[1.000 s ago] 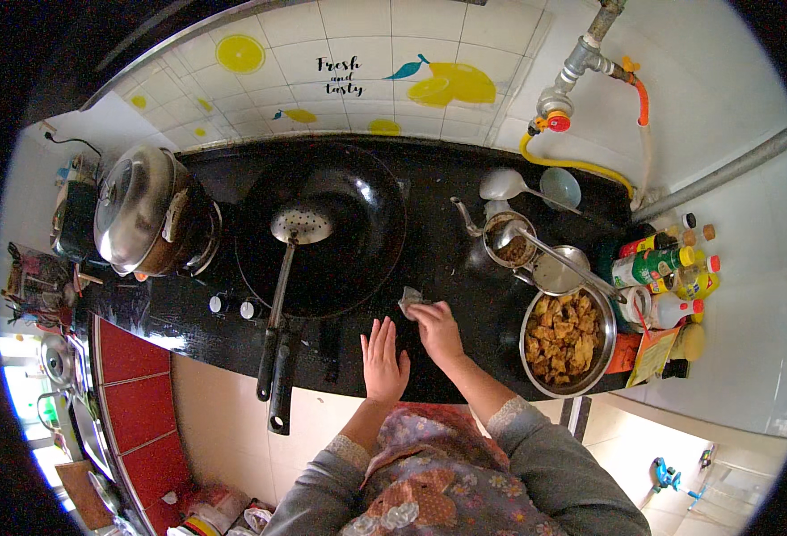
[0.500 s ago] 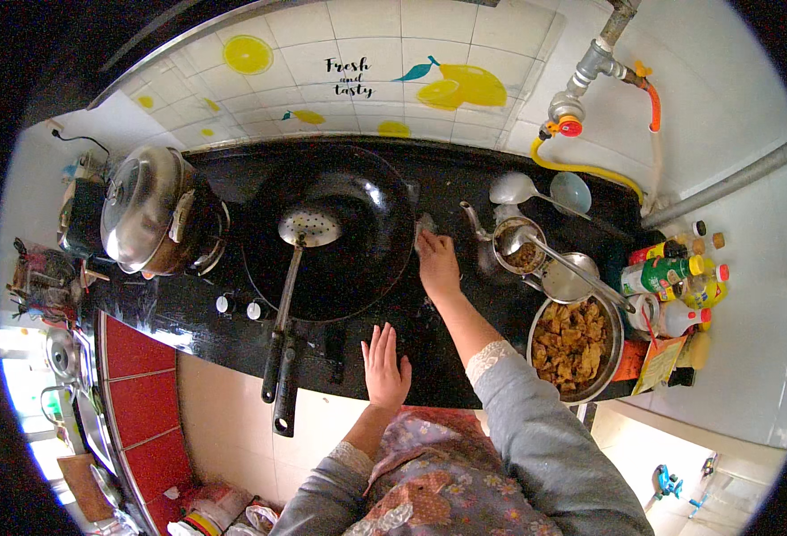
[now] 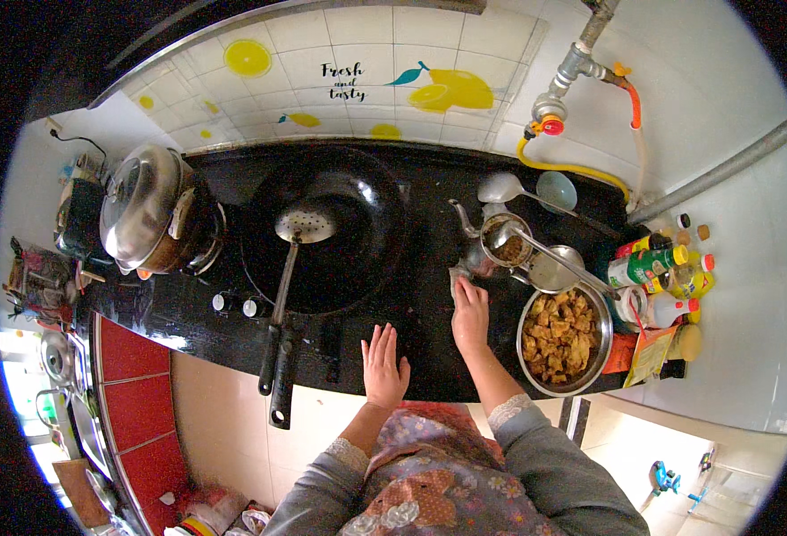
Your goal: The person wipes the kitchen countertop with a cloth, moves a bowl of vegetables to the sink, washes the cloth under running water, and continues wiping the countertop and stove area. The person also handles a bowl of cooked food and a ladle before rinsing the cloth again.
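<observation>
My right hand (image 3: pixel 470 314) presses a small greyish-white cloth (image 3: pixel 458 275) onto the black countertop (image 3: pixel 416 344), between the wok and the metal oil pot (image 3: pixel 475 253). The fingers are closed over the cloth, hiding part of it. My left hand (image 3: pixel 384 364) lies flat at the counter's front edge with its fingers stretched out, holding nothing. A large black wok (image 3: pixel 366 241) sits to the left of my right hand. Across it rests a perforated skimmer (image 3: pixel 307 225), its dark handle beside the wok's handle (image 3: pixel 282 384).
Right of my right hand stands a steel bowl of browned food pieces (image 3: pixel 559 338). Behind it are a small pan (image 3: pixel 554 271), a ladle (image 3: pixel 500 188) and a light blue bowl (image 3: pixel 557 191). Several bottles (image 3: pixel 648 266) line the right wall. A lidded steel pot (image 3: pixel 143 210) stands left.
My right hand has slid right and toward me with the cloth, from beside the wok's rim to near the oil pot. The left hand has stayed in place.
</observation>
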Available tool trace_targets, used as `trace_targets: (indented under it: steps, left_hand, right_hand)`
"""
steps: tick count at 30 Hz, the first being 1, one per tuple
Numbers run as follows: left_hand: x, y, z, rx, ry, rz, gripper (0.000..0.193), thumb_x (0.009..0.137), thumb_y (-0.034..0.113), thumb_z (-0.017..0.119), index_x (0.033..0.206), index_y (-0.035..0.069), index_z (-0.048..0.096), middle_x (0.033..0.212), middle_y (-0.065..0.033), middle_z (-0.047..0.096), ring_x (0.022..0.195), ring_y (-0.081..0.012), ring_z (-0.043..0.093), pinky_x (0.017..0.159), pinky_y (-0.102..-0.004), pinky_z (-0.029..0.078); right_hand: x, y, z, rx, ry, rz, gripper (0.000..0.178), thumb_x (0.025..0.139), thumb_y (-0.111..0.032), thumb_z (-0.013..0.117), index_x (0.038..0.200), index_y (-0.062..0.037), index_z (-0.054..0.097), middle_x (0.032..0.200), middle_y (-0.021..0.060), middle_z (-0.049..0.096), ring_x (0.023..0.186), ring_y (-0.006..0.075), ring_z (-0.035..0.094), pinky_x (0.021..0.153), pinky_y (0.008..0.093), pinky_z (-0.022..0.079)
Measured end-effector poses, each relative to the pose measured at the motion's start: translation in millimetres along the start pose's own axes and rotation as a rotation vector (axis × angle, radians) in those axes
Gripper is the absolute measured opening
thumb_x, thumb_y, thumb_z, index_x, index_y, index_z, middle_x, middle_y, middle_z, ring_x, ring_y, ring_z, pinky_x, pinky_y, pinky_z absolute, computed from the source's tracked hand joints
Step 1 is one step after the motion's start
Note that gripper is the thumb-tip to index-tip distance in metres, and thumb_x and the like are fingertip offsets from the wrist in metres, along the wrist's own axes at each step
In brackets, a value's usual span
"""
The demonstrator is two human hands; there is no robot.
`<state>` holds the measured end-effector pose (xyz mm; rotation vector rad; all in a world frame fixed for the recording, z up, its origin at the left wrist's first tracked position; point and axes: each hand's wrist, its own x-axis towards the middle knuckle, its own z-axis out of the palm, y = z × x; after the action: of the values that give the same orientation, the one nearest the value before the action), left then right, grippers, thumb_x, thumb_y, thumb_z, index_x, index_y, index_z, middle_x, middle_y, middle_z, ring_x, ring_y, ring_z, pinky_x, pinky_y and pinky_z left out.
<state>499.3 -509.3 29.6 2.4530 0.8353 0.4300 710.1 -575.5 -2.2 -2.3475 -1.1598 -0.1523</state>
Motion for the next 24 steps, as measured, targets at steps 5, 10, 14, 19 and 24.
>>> trace_targets:
  steps: [5,10,14,19,24]
  left_hand:
    - [-7,7,3,-0.002,-0.011,0.035,0.063,0.086,0.014,0.055,0.144,0.002,0.034,0.150,-0.0127,0.035,0.142,-0.0338,0.027,0.114,-0.0574,0.018]
    - [-12,7,1,0.028,-0.062,0.035,0.062,0.086,0.014,0.054,0.144,0.002,0.034,0.151,-0.0128,0.033,0.143,-0.0329,0.024,0.115,-0.0564,0.017]
    - [-21,5,5,0.046,-0.055,0.053,0.062,0.086,0.014,0.054,0.144,0.001,0.034,0.151,-0.0133,0.033,0.143,-0.0331,0.024,0.115,-0.0556,0.017]
    - [-33,10,8,-0.003,-0.059,0.045,0.063,0.085,0.014,0.055,0.143,0.000,0.035,0.151,-0.0139,0.034,0.143,-0.0339,0.024,0.115,-0.0561,0.017]
    - [-38,2,4,0.012,-0.095,0.080,0.065,0.083,0.013,0.056,0.143,-0.001,0.034,0.150,-0.0151,0.034,0.143,-0.0349,0.025,0.115,-0.0565,0.017]
  right_hand:
    - [-30,-41,11,0.070,-0.037,-0.009,0.036,0.087,-0.004,0.052,0.123,-0.0002,0.056,0.120,0.0132,0.058,0.099,0.0339,0.053,0.089,0.0412,0.047]
    - [-58,-46,2,0.137,-0.060,-0.160,0.033,0.088,-0.006,0.053,0.119,-0.0013,0.059,0.119,0.0088,0.059,0.100,0.0321,0.054,0.087,0.0399,0.049]
    - [-70,-6,-28,-0.003,-0.110,-0.015,0.045,0.078,0.004,0.052,0.122,-0.0014,0.058,0.131,0.0079,0.052,0.108,0.0326,0.051,0.095,0.0396,0.045]
    - [-79,-12,-27,-0.064,-0.066,0.054,0.047,0.078,0.003,0.052,0.125,-0.0017,0.056,0.132,0.0081,0.051,0.108,0.0336,0.051,0.094,0.0396,0.046]
    - [-97,-68,10,0.101,-0.068,-0.113,0.050,0.080,-0.003,0.053,0.130,-0.0046,0.054,0.132,0.0062,0.052,0.106,0.0289,0.052,0.092,0.0368,0.048]
